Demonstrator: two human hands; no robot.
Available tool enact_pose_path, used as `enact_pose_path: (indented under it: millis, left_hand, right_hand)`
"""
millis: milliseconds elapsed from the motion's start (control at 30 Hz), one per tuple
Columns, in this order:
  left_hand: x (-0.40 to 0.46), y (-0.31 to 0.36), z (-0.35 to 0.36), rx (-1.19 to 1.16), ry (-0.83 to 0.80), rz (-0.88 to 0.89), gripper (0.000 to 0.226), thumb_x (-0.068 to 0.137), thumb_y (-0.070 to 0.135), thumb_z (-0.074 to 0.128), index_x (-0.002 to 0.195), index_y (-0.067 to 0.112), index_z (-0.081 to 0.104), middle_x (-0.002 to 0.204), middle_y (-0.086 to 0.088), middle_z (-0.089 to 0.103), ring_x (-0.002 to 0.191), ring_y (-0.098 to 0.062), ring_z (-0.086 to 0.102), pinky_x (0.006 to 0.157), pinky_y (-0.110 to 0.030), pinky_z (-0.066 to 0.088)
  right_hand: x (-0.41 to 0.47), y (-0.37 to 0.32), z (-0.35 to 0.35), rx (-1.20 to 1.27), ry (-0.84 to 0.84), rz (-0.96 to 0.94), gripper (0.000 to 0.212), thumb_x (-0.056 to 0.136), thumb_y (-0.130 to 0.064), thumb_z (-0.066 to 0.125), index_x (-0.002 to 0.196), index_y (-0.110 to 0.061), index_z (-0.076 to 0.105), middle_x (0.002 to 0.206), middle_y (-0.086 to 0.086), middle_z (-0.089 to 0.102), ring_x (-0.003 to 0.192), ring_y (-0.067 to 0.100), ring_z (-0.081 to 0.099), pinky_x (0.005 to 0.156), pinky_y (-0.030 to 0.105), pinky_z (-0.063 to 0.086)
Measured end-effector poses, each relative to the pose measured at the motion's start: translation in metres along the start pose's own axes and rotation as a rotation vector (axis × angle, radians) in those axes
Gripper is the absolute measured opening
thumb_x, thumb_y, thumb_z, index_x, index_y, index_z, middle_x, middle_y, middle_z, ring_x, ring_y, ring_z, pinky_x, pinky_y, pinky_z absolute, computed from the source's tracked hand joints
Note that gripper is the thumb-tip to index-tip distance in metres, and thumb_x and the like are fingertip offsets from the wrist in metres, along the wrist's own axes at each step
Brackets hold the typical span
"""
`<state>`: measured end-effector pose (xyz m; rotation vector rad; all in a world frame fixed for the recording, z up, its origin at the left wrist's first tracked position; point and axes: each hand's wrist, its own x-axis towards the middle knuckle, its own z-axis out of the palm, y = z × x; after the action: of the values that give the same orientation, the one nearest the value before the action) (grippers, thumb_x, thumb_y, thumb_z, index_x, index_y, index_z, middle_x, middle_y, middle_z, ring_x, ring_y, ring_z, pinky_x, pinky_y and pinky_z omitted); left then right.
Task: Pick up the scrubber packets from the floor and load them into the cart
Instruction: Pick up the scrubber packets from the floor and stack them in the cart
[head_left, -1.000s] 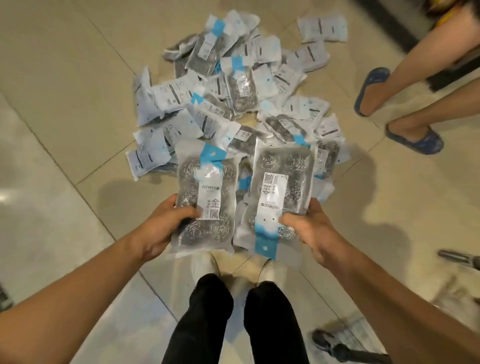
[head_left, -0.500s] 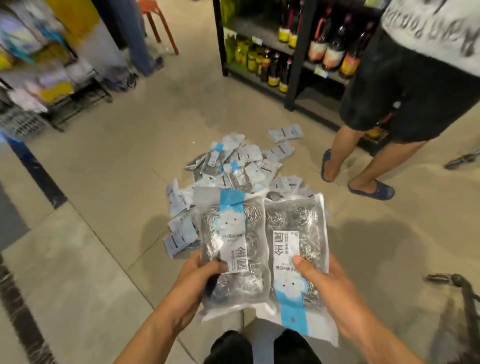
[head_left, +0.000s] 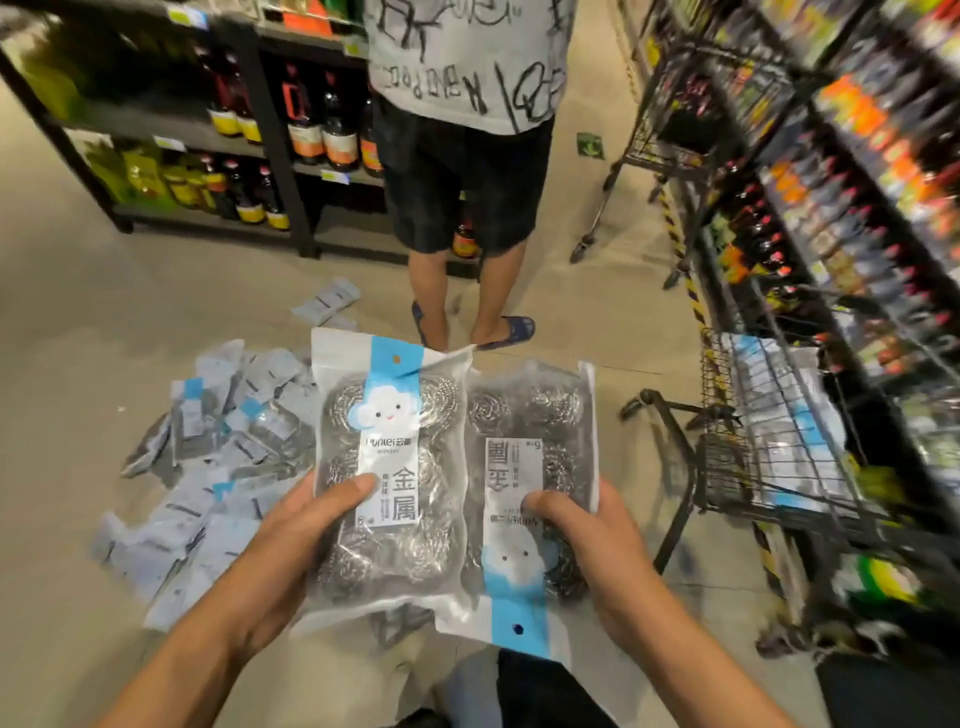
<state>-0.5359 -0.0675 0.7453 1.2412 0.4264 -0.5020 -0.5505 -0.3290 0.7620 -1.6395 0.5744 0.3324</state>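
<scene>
Each hand's clamped on a clear steel-wool scrubber packet, left hand (head_left: 291, 540) on the upright packet (head_left: 387, 483), right hand (head_left: 592, 545) on the upside-down packet (head_left: 524, 499), so next is probably swinging right to the black wire cart (head_left: 737, 467).

Two clear scrubber packets sit side by side, edges touching. The left packet (head_left: 387, 483), gripped by the left-hand fingers (head_left: 340, 496) at its lower left edge, stands upright: blue header strip with a cloud face on top, steel-wool coils inside. The right packet (head_left: 524, 499), under the right-hand fingers (head_left: 545, 506), is turned upside down, blue strip at the bottom. Left of the fingers, a loose pile of packets (head_left: 218, 467) lies on the floor (head_left: 78, 322). Right of the fingers, the wire cart (head_left: 753, 467) holds flat packets.
</scene>
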Motion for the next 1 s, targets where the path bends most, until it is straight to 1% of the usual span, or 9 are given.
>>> enact_pose_path:
  millis: [100, 200, 333, 433, 500, 600, 767, 900, 1000]
  left_hand:
    - [0.014, 0.012, 0.036, 0.095, -0.086, 0.001, 0.051, 0.086, 0.030, 0.080, 0.133, 0.023, 0.064, 0.120, -0.002, 0.078, 0.109, -0.021, 0.075, 0.099, -0.043, 0.052]
    - [0.027, 0.018, 0.076, 0.153, -0.144, -0.017, 0.051, 0.079, 0.025, 0.084, 0.127, 0.022, 0.067, 0.114, -0.003, 0.079, 0.100, -0.017, 0.078, 0.088, -0.036, 0.054]
    - [0.045, 0.020, 0.142, 0.218, -0.248, -0.060, 0.034, 0.089, 0.016, 0.068, 0.122, 0.021, 0.068, 0.110, -0.007, 0.080, 0.095, -0.021, 0.079, 0.086, -0.039, 0.056]
    - [0.058, 0.022, 0.193, 0.252, -0.300, -0.047, 0.026, 0.089, 0.012, 0.067, 0.114, 0.018, 0.070, 0.097, -0.003, 0.082, 0.080, -0.012, 0.079, 0.069, -0.025, 0.059]
    - [0.066, 0.024, 0.227, 0.270, -0.309, -0.061, 0.028, 0.083, 0.014, 0.068, 0.112, 0.014, 0.071, 0.093, -0.005, 0.082, 0.075, -0.014, 0.079, 0.063, -0.027, 0.059]
    - [0.080, 0.027, 0.276, 0.294, -0.336, -0.082, 0.038, 0.082, 0.017, 0.067, 0.118, 0.005, 0.071, 0.104, -0.019, 0.079, 0.088, -0.031, 0.079, 0.074, -0.039, 0.064]
    - [0.105, 0.037, 0.347, 0.336, -0.343, -0.112, 0.044, 0.085, 0.019, 0.069, 0.128, 0.011, 0.068, 0.116, -0.022, 0.076, 0.107, -0.044, 0.073, 0.108, -0.059, 0.047]
    - [0.115, 0.041, 0.396, 0.355, -0.359, -0.089, 0.040, 0.087, 0.019, 0.069, 0.127, 0.019, 0.067, 0.120, -0.019, 0.075, 0.110, -0.043, 0.072, 0.110, -0.060, 0.045]
    - [0.120, 0.043, 0.432, 0.398, -0.404, -0.095, 0.036, 0.091, 0.017, 0.066, 0.127, 0.018, 0.068, 0.117, -0.018, 0.077, 0.105, -0.040, 0.075, 0.104, -0.055, 0.050]
  right_hand:
    - [-0.017, 0.007, -0.032, 0.080, 0.139, 0.009, 0.032, 0.087, -0.012, 0.076, 0.114, -0.025, 0.066, 0.094, -0.008, 0.081, 0.085, 0.011, 0.076, 0.074, 0.025, 0.058]
    - [-0.028, 0.009, -0.060, 0.137, 0.259, 0.002, 0.066, 0.082, -0.023, 0.082, 0.140, -0.032, 0.051, 0.115, -0.009, 0.075, 0.103, 0.014, 0.072, 0.097, 0.042, 0.057]
    - [-0.038, 0.015, -0.112, 0.248, 0.390, -0.015, 0.047, 0.087, -0.012, 0.077, 0.121, -0.035, 0.056, 0.094, -0.012, 0.080, 0.087, 0.012, 0.077, 0.082, 0.036, 0.061]
    - [-0.037, 0.017, -0.152, 0.312, 0.461, 0.004, 0.044, 0.085, -0.013, 0.078, 0.116, -0.039, 0.060, 0.097, -0.012, 0.080, 0.094, 0.017, 0.077, 0.090, 0.047, 0.061]
    - [-0.032, 0.015, -0.176, 0.377, 0.483, 0.008, 0.046, 0.083, -0.018, 0.081, 0.115, -0.045, 0.061, 0.102, -0.013, 0.079, 0.099, 0.017, 0.076, 0.093, 0.048, 0.060]
    - [-0.020, 0.011, -0.217, 0.444, 0.517, 0.000, 0.056, 0.076, -0.026, 0.084, 0.124, -0.044, 0.062, 0.109, -0.013, 0.079, 0.103, 0.017, 0.075, 0.097, 0.048, 0.058]
    - [0.006, 0.012, -0.279, 0.498, 0.537, -0.012, 0.050, 0.084, -0.012, 0.081, 0.124, -0.038, 0.065, 0.111, -0.012, 0.079, 0.106, 0.016, 0.074, 0.101, 0.048, 0.056]
    - [0.018, 0.013, -0.321, 0.556, 0.539, -0.031, 0.051, 0.087, -0.012, 0.078, 0.125, -0.042, 0.063, 0.110, -0.013, 0.079, 0.103, 0.016, 0.076, 0.098, 0.048, 0.057]
    - [0.020, 0.012, -0.348, 0.622, 0.554, -0.047, 0.050, 0.088, -0.010, 0.077, 0.120, -0.045, 0.063, 0.106, -0.015, 0.079, 0.099, 0.012, 0.076, 0.085, 0.037, 0.059]
